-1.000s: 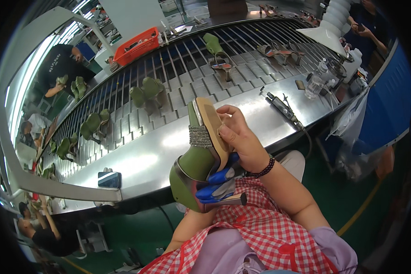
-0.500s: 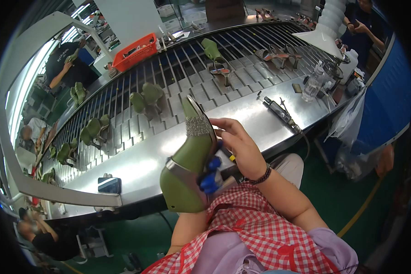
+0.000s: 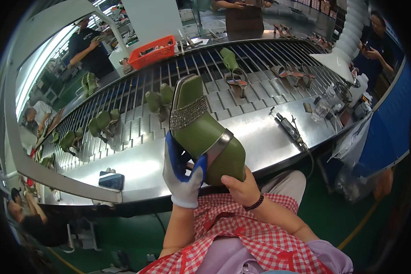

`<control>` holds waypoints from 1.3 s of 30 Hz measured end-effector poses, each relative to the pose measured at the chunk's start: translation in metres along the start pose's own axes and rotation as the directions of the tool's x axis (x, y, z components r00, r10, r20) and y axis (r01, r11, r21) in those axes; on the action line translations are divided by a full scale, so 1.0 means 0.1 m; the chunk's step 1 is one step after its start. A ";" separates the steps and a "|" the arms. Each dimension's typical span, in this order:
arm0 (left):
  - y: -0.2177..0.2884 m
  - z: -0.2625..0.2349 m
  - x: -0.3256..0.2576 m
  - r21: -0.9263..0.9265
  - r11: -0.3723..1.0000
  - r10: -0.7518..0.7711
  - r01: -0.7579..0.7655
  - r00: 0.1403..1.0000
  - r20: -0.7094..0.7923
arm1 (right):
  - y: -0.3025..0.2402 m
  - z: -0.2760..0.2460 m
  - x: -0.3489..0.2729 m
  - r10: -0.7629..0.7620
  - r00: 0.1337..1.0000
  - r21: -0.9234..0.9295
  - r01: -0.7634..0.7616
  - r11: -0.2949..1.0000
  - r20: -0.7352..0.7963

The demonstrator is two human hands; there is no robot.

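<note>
A green shoe last (image 3: 200, 130) is held up over the near edge of the metal bench, toe end upward. A sandal is built on it, with a glittering strap (image 3: 188, 112) across the toes and a smooth dark strap (image 3: 220, 145) round the ankle part. My left hand (image 3: 183, 179), in a white and blue glove, grips the sandal and last from the left side. Bare, with a beaded bracelet at the wrist, my right hand (image 3: 243, 188) holds the last's top end between thumb and fingers. The fingers behind it are hidden.
A slatted conveyor (image 3: 132, 118) carries several green lasts and sandals (image 3: 237, 81). On the bench lie a phone (image 3: 111, 180) and an air tool (image 3: 289, 129) with a hose. A red basket (image 3: 151, 52), clear bottle (image 3: 322, 109) and white duct hood (image 3: 334, 64) stand around. Co-workers are beyond.
The last has turned over, its toe now leaning left and its top end right. My right hand has moved from the toe side down to the top end; my gloved left hand now shows.
</note>
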State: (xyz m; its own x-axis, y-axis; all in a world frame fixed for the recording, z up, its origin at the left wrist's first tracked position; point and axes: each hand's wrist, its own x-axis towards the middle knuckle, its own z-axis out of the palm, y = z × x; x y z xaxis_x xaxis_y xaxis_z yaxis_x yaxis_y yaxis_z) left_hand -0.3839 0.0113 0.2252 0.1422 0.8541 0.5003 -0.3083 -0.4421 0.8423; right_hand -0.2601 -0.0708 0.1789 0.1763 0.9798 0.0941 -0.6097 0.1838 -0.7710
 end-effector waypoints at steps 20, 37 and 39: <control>-0.10 -0.11 0.03 -0.641 0.704 -0.485 0.306 0.866 -0.119 | -0.22 0.27 0.08 -0.054 0.997 -0.407 0.072 0.910 0.057; -0.10 -0.12 0.10 -0.682 0.629 -0.544 0.372 0.838 -0.044 | -0.04 0.11 -0.03 -0.183 0.980 -0.421 0.201 0.885 0.084; 0.22 0.14 0.20 -0.667 0.615 -0.635 0.420 0.766 -0.104 | -0.05 0.03 -0.10 -0.135 0.984 -0.519 0.174 0.836 0.114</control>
State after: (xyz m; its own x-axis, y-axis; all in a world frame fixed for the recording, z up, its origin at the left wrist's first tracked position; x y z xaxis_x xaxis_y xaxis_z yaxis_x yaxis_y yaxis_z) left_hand -0.3744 0.0150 0.2571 0.2070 0.9631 -0.1722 -0.7578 0.2692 0.5944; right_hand -0.2610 -0.0816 0.1841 0.1678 0.9487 0.2681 -0.0778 0.2838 -0.9557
